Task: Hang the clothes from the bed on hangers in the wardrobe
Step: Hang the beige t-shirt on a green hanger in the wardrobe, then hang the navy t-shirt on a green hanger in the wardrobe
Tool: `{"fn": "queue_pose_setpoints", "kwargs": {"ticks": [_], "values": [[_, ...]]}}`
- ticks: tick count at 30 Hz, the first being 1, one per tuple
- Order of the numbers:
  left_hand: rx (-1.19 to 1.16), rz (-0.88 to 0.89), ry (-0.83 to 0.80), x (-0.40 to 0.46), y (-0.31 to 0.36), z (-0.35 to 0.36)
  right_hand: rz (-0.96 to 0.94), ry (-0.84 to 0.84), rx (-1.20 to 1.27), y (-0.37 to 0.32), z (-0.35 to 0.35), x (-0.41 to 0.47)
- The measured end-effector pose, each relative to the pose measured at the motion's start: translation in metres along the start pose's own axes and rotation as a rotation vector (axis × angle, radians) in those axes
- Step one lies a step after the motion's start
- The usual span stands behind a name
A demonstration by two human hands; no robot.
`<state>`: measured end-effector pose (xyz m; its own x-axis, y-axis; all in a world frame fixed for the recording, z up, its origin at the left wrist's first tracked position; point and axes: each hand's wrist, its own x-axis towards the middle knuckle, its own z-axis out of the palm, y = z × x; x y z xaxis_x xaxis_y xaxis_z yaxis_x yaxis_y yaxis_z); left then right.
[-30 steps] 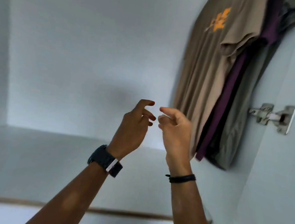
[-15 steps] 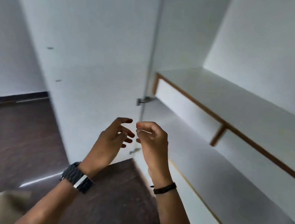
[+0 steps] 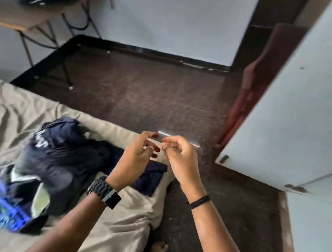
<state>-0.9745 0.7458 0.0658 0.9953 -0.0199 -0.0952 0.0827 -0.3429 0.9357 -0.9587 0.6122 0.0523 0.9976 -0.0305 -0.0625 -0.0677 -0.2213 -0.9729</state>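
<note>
Navy clothes (image 3: 62, 155) lie heaped on the beige bed (image 3: 8, 107) at lower left of frame. I hold my left hand (image 3: 134, 159) and right hand (image 3: 180, 158) side by side at centre frame above the bed's corner, fingers loosely curled, gripping nothing. The white wardrobe door (image 3: 300, 104) stands open at right.
</note>
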Motion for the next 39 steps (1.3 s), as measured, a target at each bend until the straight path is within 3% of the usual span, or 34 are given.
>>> {"fn": "queue_pose_setpoints", "kwargs": {"ticks": [6, 14, 26, 33, 39], "values": [[0.094, -0.13, 0.151, -0.006, -0.079, -0.078, 0.05, -0.286, -0.043, 0.017, 0.108, 0.011], [0.168, -0.208, 0.25, -0.018, -0.176, -0.106, 0.032, -0.474, -0.04, 0.073, 0.177, 0.015], [0.29, -0.207, 0.372, -0.027, -0.344, -0.137, -0.016, -0.541, 0.006, 0.211, 0.3, 0.014], [0.293, -0.095, 0.417, -0.011, -0.408, -0.2, -0.101, -0.523, -0.094, 0.232, 0.39, 0.015], [0.287, -0.001, 0.406, 0.008, -0.451, -0.278, -0.134, -0.533, -0.212, 0.209, 0.459, 0.026]]}}
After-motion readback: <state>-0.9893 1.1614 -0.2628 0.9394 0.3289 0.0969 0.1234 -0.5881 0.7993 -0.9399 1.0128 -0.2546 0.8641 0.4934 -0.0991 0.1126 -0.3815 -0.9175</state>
